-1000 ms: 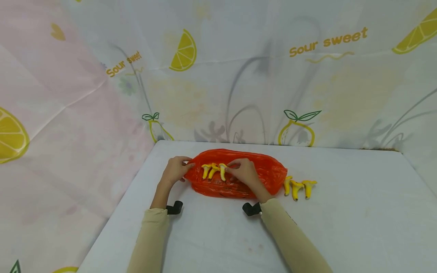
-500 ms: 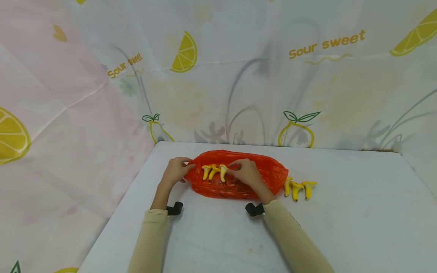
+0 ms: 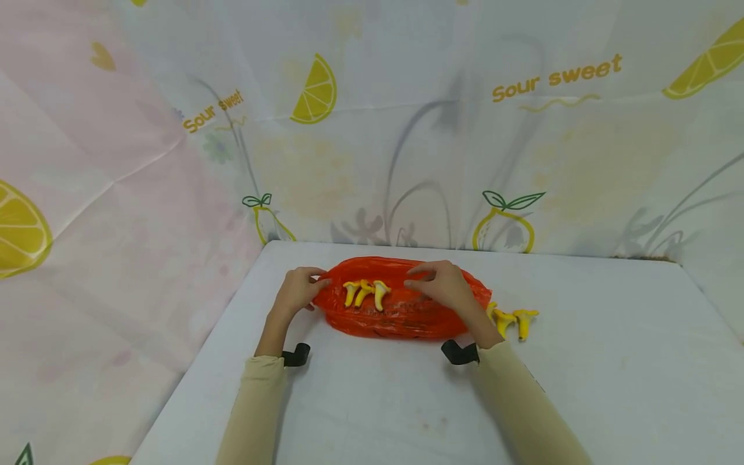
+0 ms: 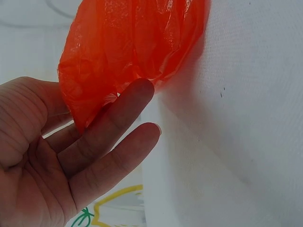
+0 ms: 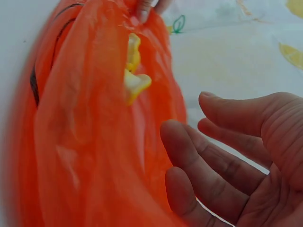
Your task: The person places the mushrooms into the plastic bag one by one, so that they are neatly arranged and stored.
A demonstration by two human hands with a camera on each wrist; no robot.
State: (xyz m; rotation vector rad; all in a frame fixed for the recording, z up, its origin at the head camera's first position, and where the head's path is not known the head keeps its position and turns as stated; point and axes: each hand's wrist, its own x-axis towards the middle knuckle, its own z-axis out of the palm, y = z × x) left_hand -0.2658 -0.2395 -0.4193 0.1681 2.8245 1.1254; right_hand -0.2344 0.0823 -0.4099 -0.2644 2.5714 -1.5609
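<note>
A red plastic bag [image 3: 401, 323] lies spread with its mouth open on the table. My left hand [image 3: 298, 290] pinches the bag's left end between thumb and fingers; the left wrist view shows the red film [image 4: 128, 42] held there. Inside the bag, toward its left, lie three yellow mushrooms [image 3: 364, 292] side by side, partly visible in the right wrist view behind the film. My right hand [image 3: 444, 284] hovers over the bag's right part, fingers apart from the thumb and nothing between them. Beyond the bag's right end lie more yellow mushrooms [image 3: 525, 323], one partly hidden by my right forearm.
The white table [image 3: 360, 400] extends in front of the bag and to the right. Behind it hangs a pale curtain [image 3: 372, 161] printed with lemons. A black wrist camera mount [image 3: 459, 352] sits on each wrist.
My right hand has let go of the rightmost mushroom in the bag and moved to the right, its fingers spreading. My left hand stays at the bag's left end.
</note>
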